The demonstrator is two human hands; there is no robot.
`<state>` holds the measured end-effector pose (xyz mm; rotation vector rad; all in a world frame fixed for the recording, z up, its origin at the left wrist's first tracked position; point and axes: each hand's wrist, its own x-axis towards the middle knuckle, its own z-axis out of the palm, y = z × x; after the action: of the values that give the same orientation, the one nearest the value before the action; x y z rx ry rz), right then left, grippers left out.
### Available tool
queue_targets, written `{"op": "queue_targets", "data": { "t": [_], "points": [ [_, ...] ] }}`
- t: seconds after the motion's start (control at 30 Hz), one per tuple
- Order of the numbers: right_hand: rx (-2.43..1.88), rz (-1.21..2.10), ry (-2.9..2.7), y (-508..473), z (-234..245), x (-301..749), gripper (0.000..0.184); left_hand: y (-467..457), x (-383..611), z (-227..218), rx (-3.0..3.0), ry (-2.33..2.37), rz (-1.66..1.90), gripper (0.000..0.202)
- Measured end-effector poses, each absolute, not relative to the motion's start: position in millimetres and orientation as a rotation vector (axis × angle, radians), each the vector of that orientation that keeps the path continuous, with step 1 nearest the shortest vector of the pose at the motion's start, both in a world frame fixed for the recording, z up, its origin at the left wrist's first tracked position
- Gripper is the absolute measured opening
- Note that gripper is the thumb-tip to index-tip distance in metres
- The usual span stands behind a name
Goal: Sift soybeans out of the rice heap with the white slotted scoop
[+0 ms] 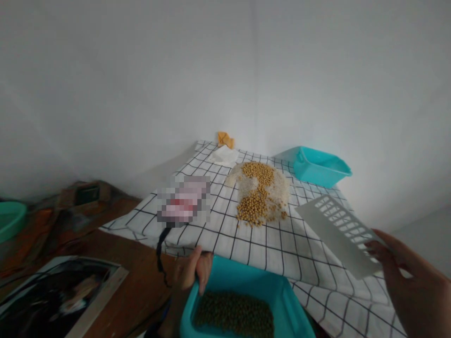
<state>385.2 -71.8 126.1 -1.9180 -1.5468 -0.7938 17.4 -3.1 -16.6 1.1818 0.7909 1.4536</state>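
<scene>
With my left hand [195, 271] I grip the left rim of a turquoise basin [243, 271] below the table's front edge. Small dark greenish beans [234, 313] cover its bottom. At the right, my right hand [398, 258] is closed on the end of a flat white slotted plastic panel [333, 234], which is tilted over the tablecloth. A heap of yellow soybeans [255, 204] lies mixed with pale rice-like grains [280, 185] in the middle of the table. Neither hand touches this heap.
A black-and-white checked cloth [218, 230] covers the table. Another turquoise basin [319, 171] stands at the back right. White paper [224, 156] and a yellow cloth-like piece [225, 139] lie at the back. A blurred pinkish item [186, 199] with a black strap lies at the left.
</scene>
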Motion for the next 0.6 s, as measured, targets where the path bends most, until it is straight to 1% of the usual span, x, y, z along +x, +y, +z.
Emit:
{"op": "queue_targets", "data": {
  "t": [0.13, 0.27, 0.4, 0.6],
  "points": [
    [-1.896, -0.771, -1.608, -57, 126, 362, 0.049, -4, 18, -18, 1.195, 0.770, 1.465, 0.082],
    [-1.733, -0.692, -1.694, -47, 127, 330, 0.041, -4, 18, -17, 1.205, 0.763, 1.459, 0.082],
    [-1.645, -0.649, -1.715, -46, 133, 307, 0.038, -4, 18, -14, 1.199, 0.794, 1.440, 0.084],
    [-1.759, -0.676, -1.635, -62, 142, 331, 0.045, -4, 21, -22, 1.168, 0.776, 1.441, 0.083]
  ]
}}
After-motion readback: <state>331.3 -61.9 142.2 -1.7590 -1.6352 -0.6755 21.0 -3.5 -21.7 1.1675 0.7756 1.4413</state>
